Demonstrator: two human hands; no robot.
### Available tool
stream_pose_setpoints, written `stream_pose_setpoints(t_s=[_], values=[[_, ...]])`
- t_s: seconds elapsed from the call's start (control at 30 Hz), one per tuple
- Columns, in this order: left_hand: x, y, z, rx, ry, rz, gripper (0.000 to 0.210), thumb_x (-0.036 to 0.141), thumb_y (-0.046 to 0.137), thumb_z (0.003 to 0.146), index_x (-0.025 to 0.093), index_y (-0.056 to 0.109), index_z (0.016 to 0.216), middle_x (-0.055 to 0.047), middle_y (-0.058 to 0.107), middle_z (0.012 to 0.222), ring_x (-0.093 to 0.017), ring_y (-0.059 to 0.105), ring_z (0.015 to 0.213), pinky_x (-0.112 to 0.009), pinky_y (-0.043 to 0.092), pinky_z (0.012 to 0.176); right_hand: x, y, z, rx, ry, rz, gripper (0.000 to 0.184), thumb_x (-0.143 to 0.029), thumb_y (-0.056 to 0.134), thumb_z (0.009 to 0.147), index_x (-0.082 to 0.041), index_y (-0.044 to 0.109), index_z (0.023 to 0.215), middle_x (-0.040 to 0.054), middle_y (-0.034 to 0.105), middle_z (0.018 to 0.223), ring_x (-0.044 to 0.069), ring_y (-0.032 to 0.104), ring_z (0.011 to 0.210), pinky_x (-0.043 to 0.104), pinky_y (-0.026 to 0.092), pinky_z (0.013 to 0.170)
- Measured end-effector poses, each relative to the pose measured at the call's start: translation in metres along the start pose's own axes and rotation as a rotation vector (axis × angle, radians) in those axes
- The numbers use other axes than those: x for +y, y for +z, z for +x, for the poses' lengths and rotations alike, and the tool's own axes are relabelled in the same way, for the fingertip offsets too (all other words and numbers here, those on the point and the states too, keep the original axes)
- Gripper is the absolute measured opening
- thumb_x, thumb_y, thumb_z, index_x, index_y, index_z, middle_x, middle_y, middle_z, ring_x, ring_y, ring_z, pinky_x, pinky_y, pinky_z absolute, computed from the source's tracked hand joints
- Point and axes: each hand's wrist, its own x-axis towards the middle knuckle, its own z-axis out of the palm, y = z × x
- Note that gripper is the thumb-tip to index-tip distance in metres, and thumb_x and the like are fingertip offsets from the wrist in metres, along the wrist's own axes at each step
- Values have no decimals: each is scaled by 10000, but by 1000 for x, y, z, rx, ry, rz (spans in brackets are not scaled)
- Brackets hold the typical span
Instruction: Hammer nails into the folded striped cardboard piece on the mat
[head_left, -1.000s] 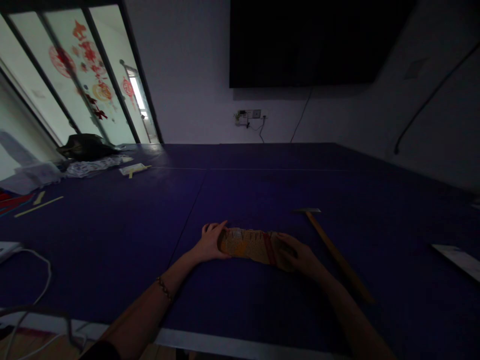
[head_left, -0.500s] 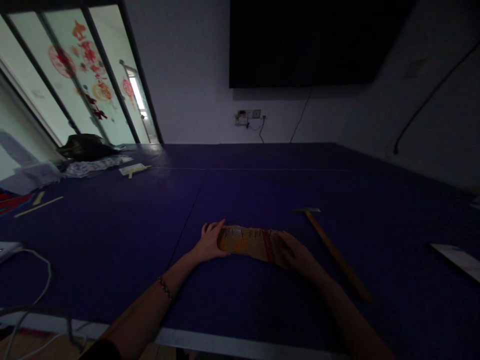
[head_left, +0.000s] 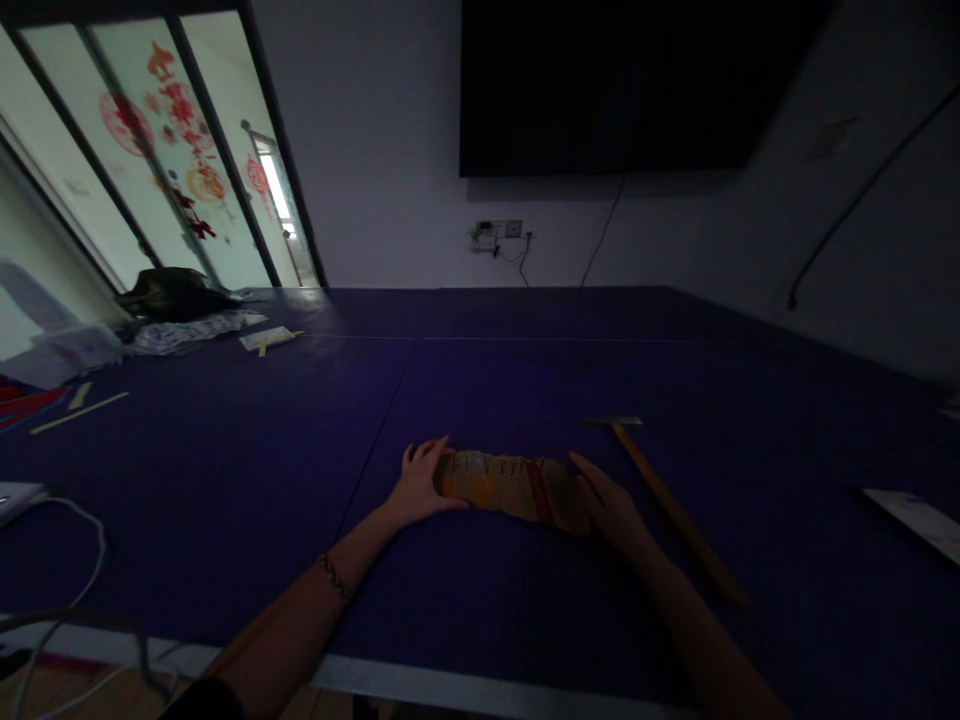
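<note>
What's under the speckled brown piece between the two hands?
Dark purple tabletop shows around the speckled brown piece. Whatever lies directly beneath cannot be seen: the piece itself covers it, and the left hand hides part of one end.

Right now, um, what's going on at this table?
A person is handling a brown, rough-looking piece with a red band over a dark purple table. The left hand grips its left end; the right hand is at the other end, its exact grip unclear. A wooden-handled hammer lies to the right, untouched.
</note>
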Motion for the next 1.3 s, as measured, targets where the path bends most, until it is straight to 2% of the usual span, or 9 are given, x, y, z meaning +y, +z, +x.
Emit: stream_pose_setpoints(t_s=[0.07, 0.17, 0.23, 0.3, 0.4, 0.47, 0.57, 0.67, 1.3], values=[[3, -2, -1, 134, 0, -46, 782, 518, 627, 587, 186, 310, 1220, -102, 561, 1039, -273, 449, 1047, -515, 278, 918, 1, -1, 1, 47, 31, -9, 415, -337, 291, 823, -161, 483, 1146, 119, 541, 1170, 215, 492, 1086, 408, 386, 942], [6, -2, -6, 371, -5, -93, 374, 399, 470, 768, 152, 433, 1046, -74, 580, 849, -184, 546, 811, -349, 438, 731, 5, 0, 1, 62, 82, -13, 415, -335, 279, 824, -143, 477, 1133, 132, 577, 1117, 222, 528, 1041, 406, 406, 921], [10, -1, -9, 406, 82, -55, 208, 328, 403, 810, 153, 487, 885, -45, 569, 719, -146, 547, 673, -275, 443, 615, 6, 2, 1, 51, 105, 8, 422, -334, 265, 828, -143, 436, 1163, 126, 605, 1070, 220, 551, 1009, 403, 427, 898], [15, 1, -13, 342, 257, 17, 183, 289, 380, 818, 160, 506, 784, -30, 565, 647, -127, 540, 607, -240, 427, 561, 7, 4, 0, 37, 116, 30, 435, -335, 255, 830, -143, 390, 1196, 121, 621, 1038, 217, 566, 985, 398, 445, 875], [24, 4, -17, 216, 496, 111, 212, 273, 356, 829, 158, 529, 789, -34, 594, 649, -111, 549, 591, -216, 418, 540, 7, 6, -1, 23, 132, 44, 446, -346, 248, 828, -132, 381, 1196, 124, 626, 1025, 218, 570, 978, 393, 451, 862], [30, 8, -18, 149, 593, 173, 239, 273, 336, 839, 156, 538, 784, -31, 599, 638, -101, 545, 567, -205, 407, 514, 8, 6, -1, 14, 151, 45, 440, -353, 246, 827, -135, 403, 1175, 121, 628, 1020, 221, 569, 979, 392, 451, 860], [33, 12, -18, 85, 691, 262, 282, 259, 339, 844, 161, 515, 647, -3, 558, 532, -90, 505, 488, -203, 367, 457, 9, 5, 0, 11, 161, 51, 429, -356, 245, 823, -142, 432, 1145, 115, 631, 1016, 220, 567, 981, 386, 446, 867], [32, 14, -16, 60, 714, 298, 310, 243, 344, 847, 162, 486, 583, 9, 532, 491, -86, 491, 467, -204, 351, 442, 10, 6, 1, 19, 162, 52, 423, -355, 241, 824, -152, 438, 1138, 109, 636, 1005, 218, 574, 970, 384, 448, 864], [32, 14, -15, -27, 649, 308, 307, 243, 321, 858, 155, 511, 633, -10, 537, 558, -92, 502, 528, -203, 380, 502, 10, 5, 1, 36, 86, 28, 374, -312, 321, 795, -170, 442, 1119, 108, 647, 993, 228, 584, 951, 406, 463, 839]])
